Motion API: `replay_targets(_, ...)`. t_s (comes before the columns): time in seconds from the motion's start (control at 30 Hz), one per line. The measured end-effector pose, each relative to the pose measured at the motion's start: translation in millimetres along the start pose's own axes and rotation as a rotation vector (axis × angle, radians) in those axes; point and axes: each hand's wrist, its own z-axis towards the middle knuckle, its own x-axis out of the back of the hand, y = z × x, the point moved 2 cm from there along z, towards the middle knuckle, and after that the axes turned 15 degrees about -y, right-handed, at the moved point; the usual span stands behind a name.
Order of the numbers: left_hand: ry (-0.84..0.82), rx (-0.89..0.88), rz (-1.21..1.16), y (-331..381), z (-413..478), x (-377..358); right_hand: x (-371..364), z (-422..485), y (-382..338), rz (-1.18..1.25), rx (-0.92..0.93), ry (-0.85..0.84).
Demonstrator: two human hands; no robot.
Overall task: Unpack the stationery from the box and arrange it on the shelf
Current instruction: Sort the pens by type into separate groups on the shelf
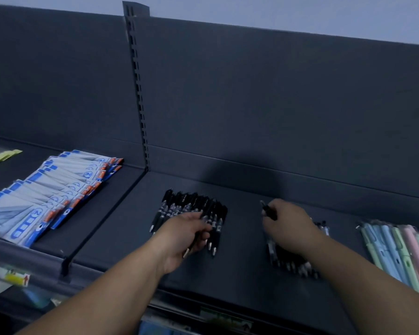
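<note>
A row of black pens (191, 206) lies side by side on the dark shelf (240, 262). My left hand (184, 235) is at the near end of that row and holds a black pen (191, 247) in its curled fingers. To the right, a loose pile of black pens (293, 262) lies on the shelf, partly hidden under my right wrist. My right hand (288, 223) is above that pile and grips one black pen (267, 210) that points up and away. No box is in view.
Blue-and-white flat packets (46, 194) are fanned out on the left shelf section, past a black divider (102, 213). Pastel-coloured pens (402, 250) lie in a row at the far right. A slotted upright (138, 93) runs up the back panel. Yellow items (0, 155) sit far left.
</note>
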Motion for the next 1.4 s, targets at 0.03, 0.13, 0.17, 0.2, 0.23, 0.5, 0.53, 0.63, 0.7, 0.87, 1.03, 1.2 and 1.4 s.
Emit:
replay_targets(0.03,0.021,-0.014,0.004,2.6,-1.3,8.0,-7.6,3.4,-9.3,0.098,0.017,-0.035)
replay_targets(0.13,0.121,-0.066,0.166,8.0,0.8,40.0,-27.7,10.9,-32.5,0.401,-0.03,-0.153)
replay_targets(0.17,0.163,-0.085,0.253,9.4,2.5,52.0,-32.3,15.2,-36.6,0.484,-0.063,-0.174)
replay_targets(0.2,0.204,-0.099,0.338,10.5,5.1,64.5,-35.1,19.1,-40.2,0.57,-0.095,-0.18)
replay_targets(0.23,0.243,-0.106,0.415,12.2,6.3,74.8,-37.8,24.7,-41.4,0.665,-0.12,-0.178)
replay_targets(0.5,0.275,-0.026,0.819,9.0,16.2,98.9,-63.7,35.8,-37.6,0.338,-0.089,-0.099)
replay_targets(0.53,0.263,-0.028,0.84,7.5,19.8,100.7,-67.0,33.3,-38.4,0.23,-0.075,-0.123)
replay_targets(0.63,0.259,-0.035,0.873,7.5,27.4,105.4,-78.8,27.3,-37.2,0.103,-0.002,-0.215)
replay_targets(0.7,0.265,-0.054,0.89,9.6,31.1,106.5,-82.7,22.4,-37.8,0.042,0.052,-0.251)
replay_targets(0.87,0.252,-0.032,0.914,15.6,38.0,106.1,-88.6,20.7,-35.4,-0.034,0.1,-0.23)
replay_targets(1.03,0.244,-0.025,0.908,17.8,37.0,98.2,-76.3,22.6,-25.1,-0.061,0.189,-0.019)
replay_targets(1.2,0.342,-0.101,1.068,9.0,31.8,82.2,-56.3,31.7,9.2,-0.535,0.09,-0.045)
replay_targets(1.4,0.27,-0.078,1.205,-3.9,27.8,56.4,-50.0,42.7,40.2,-0.464,0.104,-0.138)
